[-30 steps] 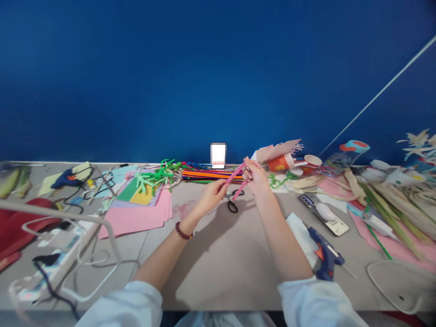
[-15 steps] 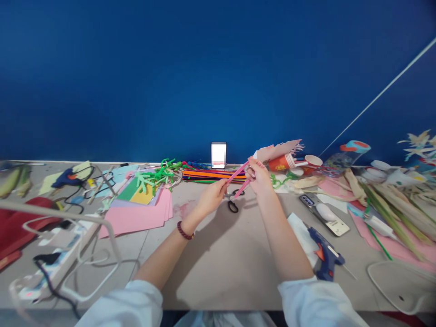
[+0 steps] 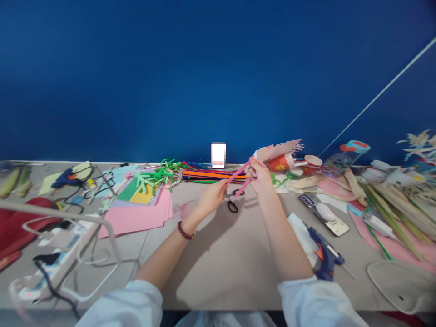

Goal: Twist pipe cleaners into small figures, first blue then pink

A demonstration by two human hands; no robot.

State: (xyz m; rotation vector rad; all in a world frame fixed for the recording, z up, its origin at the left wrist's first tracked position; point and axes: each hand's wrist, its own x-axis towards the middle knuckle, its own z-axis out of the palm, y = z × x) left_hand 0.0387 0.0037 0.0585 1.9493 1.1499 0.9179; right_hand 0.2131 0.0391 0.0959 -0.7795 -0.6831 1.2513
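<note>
My left hand (image 3: 213, 195) is closed in a pinch on one end of a narrow pink strip (image 3: 237, 174). The strip slants up to my right hand (image 3: 260, 177), whose fingers are also closed around it. Its other end hangs below the right fingers, pointing down and left. Whether it is paper or a fuzzy stem I cannot tell. Scissors (image 3: 233, 206) with black handles lie on the table beneath the hands, partly covered. Just behind the hands rests a bundle of colourful stems (image 3: 197, 174), orange and purple among them.
A phone (image 3: 218, 155) with a bright screen stands by the blue wall. Pink paper sheets (image 3: 136, 220) and green fuzzy stems (image 3: 160, 175) lie left, near a power strip (image 3: 57, 259). To the right are a glue gun (image 3: 323, 254), another phone (image 3: 337, 226), red paper cups (image 3: 281, 162) and dried husks (image 3: 391, 209).
</note>
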